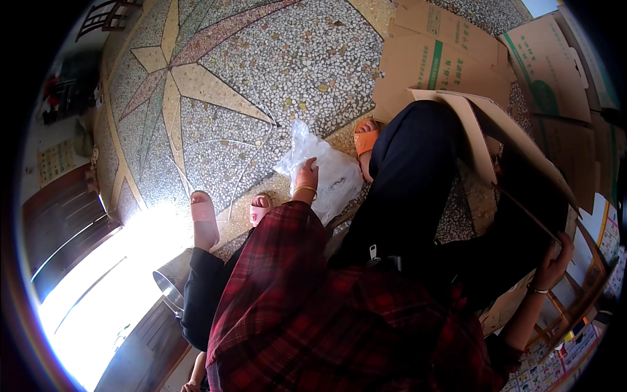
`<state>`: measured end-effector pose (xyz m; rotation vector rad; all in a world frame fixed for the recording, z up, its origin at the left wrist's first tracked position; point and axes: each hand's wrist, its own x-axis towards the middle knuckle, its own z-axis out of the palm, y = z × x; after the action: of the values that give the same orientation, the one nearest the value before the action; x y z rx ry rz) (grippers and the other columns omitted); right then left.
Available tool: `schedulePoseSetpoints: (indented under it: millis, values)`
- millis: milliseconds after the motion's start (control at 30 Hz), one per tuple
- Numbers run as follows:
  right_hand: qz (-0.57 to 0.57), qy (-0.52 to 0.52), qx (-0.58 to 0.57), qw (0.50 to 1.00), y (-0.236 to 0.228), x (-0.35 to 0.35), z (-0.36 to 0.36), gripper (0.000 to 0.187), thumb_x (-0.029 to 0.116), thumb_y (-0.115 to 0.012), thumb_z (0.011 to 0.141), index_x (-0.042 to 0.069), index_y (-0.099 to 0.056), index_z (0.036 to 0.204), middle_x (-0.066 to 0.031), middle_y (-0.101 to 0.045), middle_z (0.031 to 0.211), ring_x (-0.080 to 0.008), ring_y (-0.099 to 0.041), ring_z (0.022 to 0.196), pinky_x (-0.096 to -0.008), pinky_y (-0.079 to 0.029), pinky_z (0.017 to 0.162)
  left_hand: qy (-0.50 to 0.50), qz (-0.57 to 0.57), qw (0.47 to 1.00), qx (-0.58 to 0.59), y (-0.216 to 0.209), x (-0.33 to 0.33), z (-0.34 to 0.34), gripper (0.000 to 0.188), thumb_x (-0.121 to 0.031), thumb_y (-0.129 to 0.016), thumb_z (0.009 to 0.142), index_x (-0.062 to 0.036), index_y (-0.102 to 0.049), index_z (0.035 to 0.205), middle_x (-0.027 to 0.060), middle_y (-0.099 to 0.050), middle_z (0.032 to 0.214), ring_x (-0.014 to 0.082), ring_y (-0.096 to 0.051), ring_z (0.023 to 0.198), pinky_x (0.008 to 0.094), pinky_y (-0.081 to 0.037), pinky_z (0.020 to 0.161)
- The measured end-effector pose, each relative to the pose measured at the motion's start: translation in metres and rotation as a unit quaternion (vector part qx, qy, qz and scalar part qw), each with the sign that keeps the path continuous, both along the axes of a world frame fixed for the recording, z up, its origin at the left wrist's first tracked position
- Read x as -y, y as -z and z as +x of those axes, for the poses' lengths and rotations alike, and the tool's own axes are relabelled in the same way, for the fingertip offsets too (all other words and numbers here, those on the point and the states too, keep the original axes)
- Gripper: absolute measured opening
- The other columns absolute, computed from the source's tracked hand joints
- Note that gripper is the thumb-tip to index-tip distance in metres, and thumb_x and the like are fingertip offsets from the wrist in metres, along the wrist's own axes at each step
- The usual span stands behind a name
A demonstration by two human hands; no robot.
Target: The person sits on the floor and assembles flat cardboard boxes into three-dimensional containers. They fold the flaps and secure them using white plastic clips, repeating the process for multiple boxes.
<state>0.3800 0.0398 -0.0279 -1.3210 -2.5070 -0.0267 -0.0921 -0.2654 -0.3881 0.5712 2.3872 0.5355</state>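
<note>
My left hand (307, 176), with a bracelet at its wrist, is closed on a crumpled, clear white plastic bag (336, 176) low over the floor. The bag spreads out beside my orange sandal (366, 138). Over on the right, my right hand (556, 262) grips the lower edge of a folded brown cardboard sheet (522, 140). That sheet leans across my dark trouser leg, and its shaded inner side is hard to make out.
Flattened cardboard boxes (444, 62) lie ahead at the right. Thin white strapping (238, 186) loops over the speckled floor. At the left are another person's pink sandal (204, 219) and a metal bucket (171, 281). A wooden chair (578, 304) stands by my right arm.
</note>
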Motion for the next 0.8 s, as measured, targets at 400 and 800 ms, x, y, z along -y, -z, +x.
schedulePoseSetpoints:
  millis: [400, 800]
  values:
    - [0.019, -0.011, 0.009, 1.000, -0.001, 0.001, -0.005, 0.020, 0.006, -0.052, 0.084, 0.000, -0.054, 0.102, -0.0140, -0.057, 0.101, -0.0285, -0.053, 0.097, -0.0356, -0.039, 0.088, 0.148, 0.029, 0.985, -0.087, -0.056, -0.022, 0.004, 0.030, -0.019, -0.054, 0.082, -0.0124, -0.052, 0.111, 0.0134, -0.061, 0.098, 0.0305, -0.057, 0.091, 0.0403, -0.045, 0.081]
    - [0.014, 0.009, 0.021, 1.000, 0.003, 0.000, 0.004, 0.021, 0.008, -0.051, 0.085, 0.000, -0.054, 0.104, -0.0133, -0.056, 0.103, -0.0272, -0.052, 0.099, -0.0346, -0.038, 0.089, -0.374, 0.153, 0.790, 0.462, -0.022, -0.027, 0.024, 0.023, -0.014, -0.053, 0.083, -0.0033, -0.053, 0.103, 0.0074, -0.056, 0.075, 0.0095, -0.033, 0.040, 0.0221, -0.028, 0.037]
